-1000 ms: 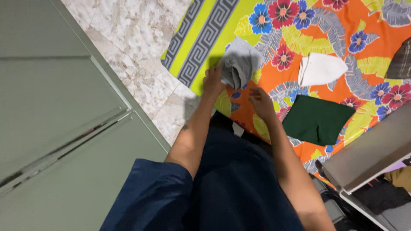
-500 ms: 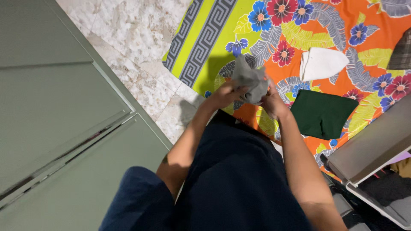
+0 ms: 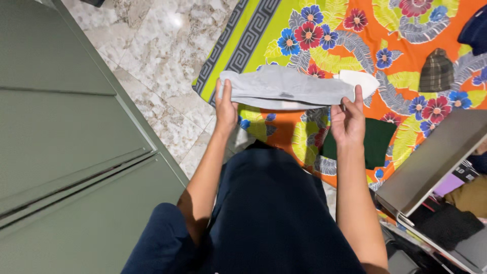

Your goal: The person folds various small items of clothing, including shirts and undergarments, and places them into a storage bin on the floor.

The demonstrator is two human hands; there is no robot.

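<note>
Grey cloth: we see a grey cloth [image 3: 286, 89] stretched out flat and wide in the air above the floral sheet [image 3: 355, 45], held at both ends.
Left hand: our left hand [image 3: 225, 104] pinches the cloth's left end, thumb on top and fingers underneath, over the sheet's grey-and-yellow patterned border.
Right hand: our right hand [image 3: 347, 119] grips the cloth's right end, fingers curled around the edge (palm turned toward us).
Floral sheet: it lies spread on the marble floor [image 3: 162, 61], orange and yellow-green with red and blue flowers.
White piece: a white folded piece [image 3: 364, 81] rests on the sheet, just beyond the cloth's right end, partly hidden by it.
Green piece: a dark green folded piece [image 3: 378, 144] lies on the sheet, just beside and below our right hand.
Plaid item: a dark plaid item [image 3: 436, 71] sits on the sheet, farther right of the white piece.
Cabinet: a grey-green cabinet [image 3: 66, 152] stands off the sheet's left edge, across the marble floor.
</note>
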